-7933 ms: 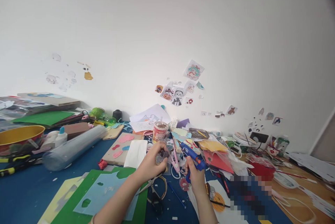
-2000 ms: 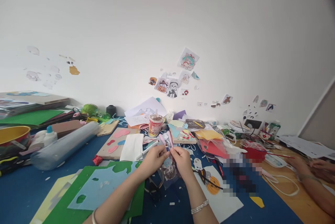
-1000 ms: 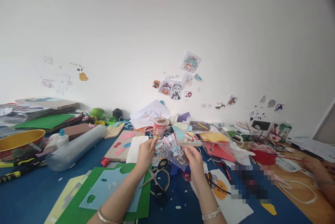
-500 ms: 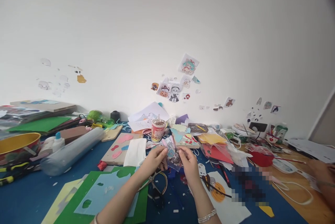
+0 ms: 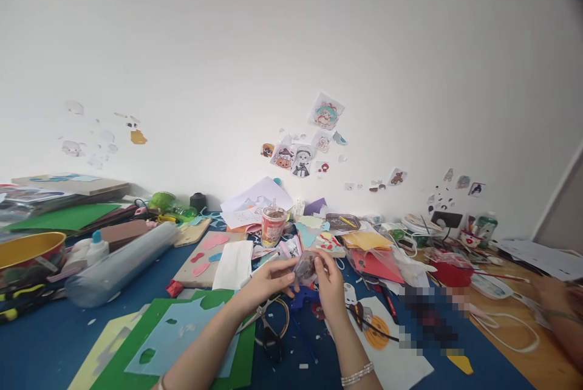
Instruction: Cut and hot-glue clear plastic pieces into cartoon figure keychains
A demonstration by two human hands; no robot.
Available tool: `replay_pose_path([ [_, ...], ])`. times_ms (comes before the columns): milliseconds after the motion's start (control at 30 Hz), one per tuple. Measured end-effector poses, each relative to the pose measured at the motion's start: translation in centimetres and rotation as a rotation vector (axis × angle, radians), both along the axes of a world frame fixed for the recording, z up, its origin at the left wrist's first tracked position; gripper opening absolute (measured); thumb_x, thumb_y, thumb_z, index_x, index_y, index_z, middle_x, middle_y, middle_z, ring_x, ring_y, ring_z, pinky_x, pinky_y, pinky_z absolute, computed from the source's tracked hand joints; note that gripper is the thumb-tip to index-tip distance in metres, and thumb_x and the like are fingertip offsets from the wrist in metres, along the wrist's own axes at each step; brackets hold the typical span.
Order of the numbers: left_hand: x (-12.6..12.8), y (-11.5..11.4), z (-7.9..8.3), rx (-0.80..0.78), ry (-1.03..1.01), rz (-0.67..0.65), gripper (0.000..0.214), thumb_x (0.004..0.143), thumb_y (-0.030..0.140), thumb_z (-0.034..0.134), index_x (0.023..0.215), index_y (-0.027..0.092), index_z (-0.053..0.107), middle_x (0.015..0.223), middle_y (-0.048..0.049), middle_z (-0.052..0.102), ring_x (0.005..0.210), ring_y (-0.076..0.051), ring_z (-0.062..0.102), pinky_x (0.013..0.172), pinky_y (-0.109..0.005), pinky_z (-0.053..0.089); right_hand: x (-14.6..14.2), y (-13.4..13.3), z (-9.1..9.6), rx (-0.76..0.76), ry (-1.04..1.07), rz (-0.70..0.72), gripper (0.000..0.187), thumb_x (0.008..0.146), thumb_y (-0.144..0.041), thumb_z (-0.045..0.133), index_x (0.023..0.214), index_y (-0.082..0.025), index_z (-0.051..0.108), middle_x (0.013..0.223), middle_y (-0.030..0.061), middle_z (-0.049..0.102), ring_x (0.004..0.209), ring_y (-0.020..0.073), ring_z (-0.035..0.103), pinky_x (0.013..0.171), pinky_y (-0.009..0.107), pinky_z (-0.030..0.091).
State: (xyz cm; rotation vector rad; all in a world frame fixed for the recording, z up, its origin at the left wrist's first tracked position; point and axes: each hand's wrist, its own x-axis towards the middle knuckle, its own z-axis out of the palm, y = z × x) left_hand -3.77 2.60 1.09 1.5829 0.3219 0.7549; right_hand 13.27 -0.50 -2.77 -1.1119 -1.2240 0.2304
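Between my hands, above the blue table covering, is a small clear plastic bag with dark printed pieces in it. My left hand grips its left side, fingers bent around the edge. My right hand pinches its right side between thumb and fingers. Below my hands lie scissors with dark handles, beside a blue plastic object that I cannot make out. Under my left forearm rest a light blue sheet with cut-out holes and a green sheet. A white sheet with a pumpkin drawing lies right of my right wrist.
A lidded drink cup stands behind my hands. At left are a plastic-wrapped roll, a glue bottle and a yellow-lined tin. Red and yellow sheets are piled at right. Another person's hand is at the right edge.
The plastic bag has been turned and bunched between my hands; its printed contents show less clearly. My left hand has opened out slightly along its side. The view has shifted a little.
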Motion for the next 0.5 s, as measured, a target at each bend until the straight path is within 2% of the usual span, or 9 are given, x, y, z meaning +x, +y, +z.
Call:
replay_pose_path([
  [167, 0.0, 0.0, -0.4, -0.022, 0.009, -0.037, 0.051, 0.075, 0.036, 0.065, 0.123, 0.023, 0.055, 0.098, -0.0078, 0.064, 0.079, -0.019, 0.058, 0.07, -0.033, 0.05, 0.1, 0.1, 0.0, -0.024, 0.069, 0.051, 0.035, 0.086, -0.044, 0.047, 0.105, -0.019, 0.064, 0.11, 0.01, 0.065, 0.104, 0.0245, 0.058, 0.084, 0.034, 0.047],
  [333, -0.3, -0.2, 0.0, 0.015, 0.027, -0.053, 0.047, 0.078, 0.039, 0.06, 0.123, 0.025, 0.056, 0.105, -0.008, 0.062, 0.083, -0.019, 0.057, 0.07, -0.032, 0.051, 0.2, 0.3, -0.4, -0.031, 0.115, 0.096, 0.036, 0.086, -0.045, 0.047, 0.106, -0.02, 0.063, 0.11, 0.0094, 0.065, 0.103, 0.0237, 0.058, 0.086, 0.035, 0.047],
  [500, 0.8, -0.1, -0.8, 0.123, 0.114, 0.078, 0.057, 0.079, 0.044, 0.057, 0.131, 0.024, 0.047, 0.112, -0.0096, 0.059, 0.079, -0.018, 0.057, 0.062, -0.029, 0.053, -0.4, 0.2, -0.1, 0.019, -0.023, 0.03, 0.028, 0.084, -0.04, 0.049, 0.096, -0.02, 0.065, 0.1, 0.0086, 0.066, 0.093, 0.0222, 0.061, 0.079, 0.032, 0.048],
])
